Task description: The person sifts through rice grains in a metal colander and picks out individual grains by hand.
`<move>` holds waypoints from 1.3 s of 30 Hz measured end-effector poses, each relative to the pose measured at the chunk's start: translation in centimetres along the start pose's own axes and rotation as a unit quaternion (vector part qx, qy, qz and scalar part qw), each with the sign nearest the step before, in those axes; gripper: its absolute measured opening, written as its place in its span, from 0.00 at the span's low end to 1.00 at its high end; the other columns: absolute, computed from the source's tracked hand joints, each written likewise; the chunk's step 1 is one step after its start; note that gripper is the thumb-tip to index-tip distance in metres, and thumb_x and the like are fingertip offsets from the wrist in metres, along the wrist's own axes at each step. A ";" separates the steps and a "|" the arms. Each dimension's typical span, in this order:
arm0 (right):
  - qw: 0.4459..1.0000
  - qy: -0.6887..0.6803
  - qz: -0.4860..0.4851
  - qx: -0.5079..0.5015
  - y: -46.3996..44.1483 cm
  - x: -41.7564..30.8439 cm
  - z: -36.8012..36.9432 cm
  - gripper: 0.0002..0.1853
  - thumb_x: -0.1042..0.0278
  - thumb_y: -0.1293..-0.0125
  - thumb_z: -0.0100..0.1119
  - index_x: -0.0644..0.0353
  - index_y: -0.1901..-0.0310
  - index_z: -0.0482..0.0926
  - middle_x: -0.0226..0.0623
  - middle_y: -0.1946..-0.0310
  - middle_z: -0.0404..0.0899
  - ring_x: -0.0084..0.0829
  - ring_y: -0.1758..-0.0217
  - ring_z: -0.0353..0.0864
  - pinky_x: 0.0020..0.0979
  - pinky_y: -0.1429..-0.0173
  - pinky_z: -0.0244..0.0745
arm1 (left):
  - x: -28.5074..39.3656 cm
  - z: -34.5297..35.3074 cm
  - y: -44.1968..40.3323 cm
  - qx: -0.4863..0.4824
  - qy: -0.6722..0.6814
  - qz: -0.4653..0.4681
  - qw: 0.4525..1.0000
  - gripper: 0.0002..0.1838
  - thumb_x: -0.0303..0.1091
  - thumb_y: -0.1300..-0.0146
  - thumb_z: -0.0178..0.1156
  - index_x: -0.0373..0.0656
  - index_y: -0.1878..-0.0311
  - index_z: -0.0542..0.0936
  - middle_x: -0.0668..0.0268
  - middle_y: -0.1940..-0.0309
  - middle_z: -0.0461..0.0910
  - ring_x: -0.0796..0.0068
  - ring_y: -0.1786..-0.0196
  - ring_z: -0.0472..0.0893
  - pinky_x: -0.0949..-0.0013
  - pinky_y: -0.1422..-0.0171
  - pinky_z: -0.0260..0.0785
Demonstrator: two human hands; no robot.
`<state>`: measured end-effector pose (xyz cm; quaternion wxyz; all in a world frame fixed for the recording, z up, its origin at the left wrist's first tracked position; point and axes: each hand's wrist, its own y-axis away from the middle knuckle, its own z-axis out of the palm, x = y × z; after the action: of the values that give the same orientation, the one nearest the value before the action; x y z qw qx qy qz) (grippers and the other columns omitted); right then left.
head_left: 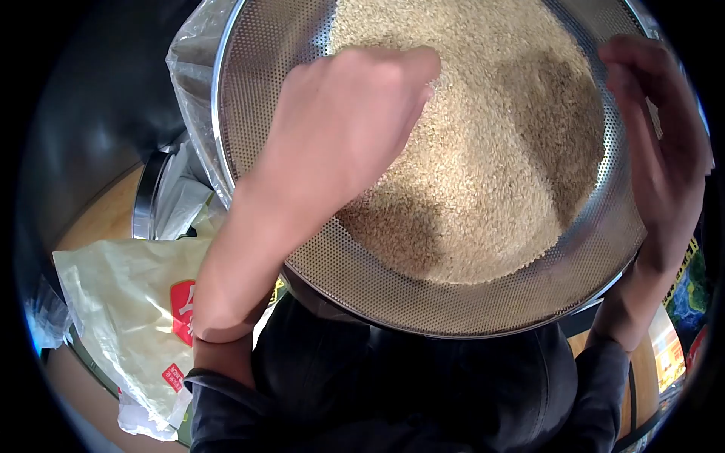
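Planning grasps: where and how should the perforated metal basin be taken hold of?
Likely best by its rim, at two opposite points, coming from the left and right outside edges. The basin is wide, round and heaped with grain, so a one-sided hold could tip it. Bare perforated wall shows beside the grain on both sides, leaving room to pinch.

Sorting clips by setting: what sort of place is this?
Perhaps a home, though the room barely shows: a perforated metal sieve of grain, a printed plastic bag and a wood-toned surface suggest food preparation.
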<state>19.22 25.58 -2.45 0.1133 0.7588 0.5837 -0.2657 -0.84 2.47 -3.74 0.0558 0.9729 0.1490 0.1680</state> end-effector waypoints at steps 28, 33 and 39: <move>0.999 -0.041 -0.007 0.001 0.9 -1.0 0.8 0.12 0.75 0.25 0.60 0.63 0.43 0.82 0.36 0.48 0.85 0.29 0.42 0.85 0.32 0.35 0.78 | 0.1 2.1 -1.4 0.061 -0.100 0.064 0.991 0.03 0.31 0.38 0.70 0.46 0.63 0.87 0.63 0.69 0.88 0.61 0.69 0.88 0.63 0.64 0.81; 0.999 -0.039 -0.009 0.001 1.0 -1.2 0.8 0.12 0.75 0.25 0.60 0.63 0.43 0.83 0.36 0.49 0.85 0.29 0.43 0.85 0.32 0.36 0.78 | 0.2 2.6 -1.5 0.052 -0.090 0.063 0.993 0.02 0.29 0.38 0.68 0.45 0.62 0.85 0.62 0.70 0.87 0.59 0.69 0.88 0.62 0.63 0.82; 0.999 -0.036 -0.009 -0.002 1.0 -1.5 0.8 0.12 0.75 0.26 0.60 0.63 0.44 0.83 0.36 0.49 0.85 0.29 0.43 0.85 0.32 0.37 0.78 | -0.9 1.1 -1.0 0.005 0.037 0.025 0.999 0.13 0.31 0.35 0.66 0.42 0.48 0.83 0.58 0.61 0.87 0.61 0.60 0.87 0.64 0.54 0.80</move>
<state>19.67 23.69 -2.48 0.1338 0.7432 0.5866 -0.2928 -1.53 3.04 -5.16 0.0416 0.9697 0.1270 0.2045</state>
